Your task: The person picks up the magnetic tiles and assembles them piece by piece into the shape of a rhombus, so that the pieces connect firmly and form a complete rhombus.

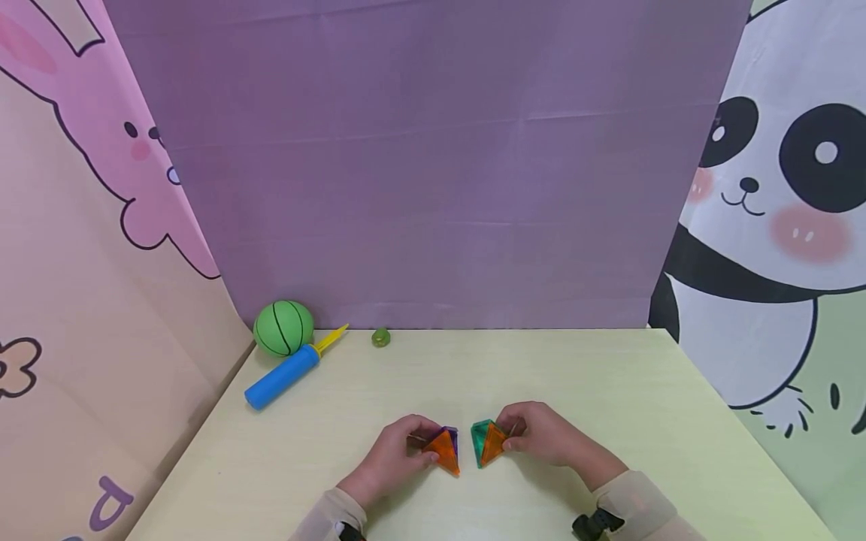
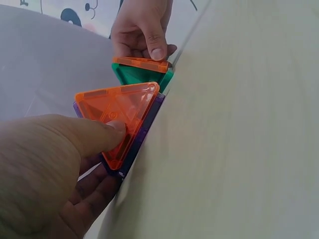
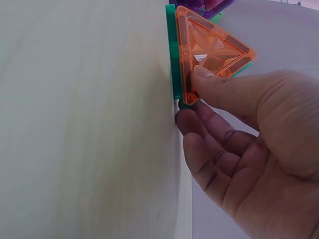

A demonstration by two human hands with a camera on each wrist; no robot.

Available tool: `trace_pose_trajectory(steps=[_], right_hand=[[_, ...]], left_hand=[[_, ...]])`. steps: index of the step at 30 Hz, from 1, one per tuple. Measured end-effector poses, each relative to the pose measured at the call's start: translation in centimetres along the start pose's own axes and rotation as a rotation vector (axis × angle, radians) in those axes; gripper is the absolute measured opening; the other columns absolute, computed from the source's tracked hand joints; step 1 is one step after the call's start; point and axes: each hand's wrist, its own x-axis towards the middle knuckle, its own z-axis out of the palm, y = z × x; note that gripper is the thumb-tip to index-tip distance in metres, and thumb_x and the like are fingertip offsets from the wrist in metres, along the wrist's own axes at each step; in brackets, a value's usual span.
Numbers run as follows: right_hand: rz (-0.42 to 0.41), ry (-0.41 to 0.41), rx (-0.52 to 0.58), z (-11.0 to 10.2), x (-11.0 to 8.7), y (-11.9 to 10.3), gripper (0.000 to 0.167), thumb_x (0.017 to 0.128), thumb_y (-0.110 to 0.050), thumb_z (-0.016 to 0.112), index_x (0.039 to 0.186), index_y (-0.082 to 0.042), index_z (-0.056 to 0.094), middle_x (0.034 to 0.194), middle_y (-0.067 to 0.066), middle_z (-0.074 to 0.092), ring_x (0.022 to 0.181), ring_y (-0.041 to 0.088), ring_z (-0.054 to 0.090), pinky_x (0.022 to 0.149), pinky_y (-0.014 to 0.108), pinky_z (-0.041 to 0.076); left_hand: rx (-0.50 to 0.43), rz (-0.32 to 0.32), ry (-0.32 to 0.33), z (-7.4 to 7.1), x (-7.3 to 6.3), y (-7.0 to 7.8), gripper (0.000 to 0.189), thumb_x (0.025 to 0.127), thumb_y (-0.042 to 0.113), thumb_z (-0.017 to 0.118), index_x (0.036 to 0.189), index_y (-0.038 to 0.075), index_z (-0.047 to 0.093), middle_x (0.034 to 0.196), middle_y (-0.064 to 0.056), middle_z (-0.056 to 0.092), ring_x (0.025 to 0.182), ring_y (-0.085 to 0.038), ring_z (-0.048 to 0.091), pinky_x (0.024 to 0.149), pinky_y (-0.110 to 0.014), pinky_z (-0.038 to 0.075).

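Near the front middle of the table, my left hand (image 1: 395, 457) pinches a pair of triangular magnetic tiles. Its thumb presses on a translucent orange tile (image 2: 119, 102), behind which lies a purple tile (image 2: 148, 117). A short gap to the right, my right hand (image 1: 544, 436) pinches a second pair: an orange tile (image 3: 214, 47) with a star-like facet pattern, laid against a green tile (image 3: 173, 50). In the right wrist view the thumb is on the orange face and fingers curl in behind. Both pairs stand tilted, with points facing each other across the gap.
At the back left of the table (image 1: 676, 421) a green ball (image 1: 284, 328) with black lines touches or overlaps a blue pump (image 1: 283, 379) with a yellow tip. A small round green object (image 1: 381, 337) is by the back edge, before a purple backdrop (image 1: 433, 165).
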Motion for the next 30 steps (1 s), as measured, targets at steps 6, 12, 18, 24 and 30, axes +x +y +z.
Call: trace_pose_trajectory(steps=[6,12,18,24,30], right_hand=[[0.001,-0.002,-0.001,0.10,0.00,-0.14,0.023,0.088,0.000,0.082,0.100,-0.017,0.073,0.095,-0.006,0.069,0.085,0.018,0.064,0.070,0.028,0.055],[-0.001,-0.008,-0.014,0.28,0.08,-0.15,0.023,0.088,-0.001,0.083,0.101,-0.017,0.073,0.095,-0.007,0.069,0.085,0.018,0.063,0.071,0.029,0.055],[-0.006,-0.016,-0.013,0.41,0.09,-0.18,0.023,0.088,-0.001,0.082,0.101,-0.018,0.073,0.095,-0.007,0.069,0.085,0.018,0.063,0.071,0.029,0.055],[-0.013,-0.024,-0.007,0.40,0.03,-0.38,0.024,0.088,-0.001,0.082,0.101,-0.018,0.073,0.095,-0.007,0.069,0.085,0.018,0.064,0.070,0.028,0.055],[-0.017,-0.021,-0.022,0.41,0.01,-0.39,0.024,0.088,-0.001,0.082,0.102,-0.018,0.072,0.095,-0.008,0.069,0.085,0.018,0.063,0.071,0.029,0.055]], left_hand=[[-0.005,-0.026,-0.005,0.25,0.07,-0.07,0.034,0.093,0.006,0.080,0.122,0.016,0.068,0.118,0.006,0.070,0.105,-0.010,0.067,0.096,-0.028,0.055],[-0.020,-0.035,-0.008,0.44,0.16,-0.12,0.033,0.093,0.008,0.080,0.122,0.017,0.068,0.118,0.008,0.069,0.106,-0.010,0.067,0.096,-0.029,0.056],[-0.030,-0.022,-0.009,0.60,0.19,-0.04,0.032,0.093,0.006,0.080,0.121,0.016,0.069,0.116,0.007,0.070,0.106,-0.011,0.068,0.096,-0.029,0.056],[-0.031,-0.021,-0.008,0.68,0.18,-0.09,0.031,0.093,0.006,0.080,0.120,0.016,0.069,0.115,0.008,0.070,0.105,-0.010,0.067,0.095,-0.029,0.056],[-0.035,-0.022,-0.010,0.72,0.15,0.12,0.031,0.092,0.006,0.081,0.120,0.016,0.069,0.116,0.008,0.070,0.103,-0.010,0.068,0.094,-0.029,0.056]])
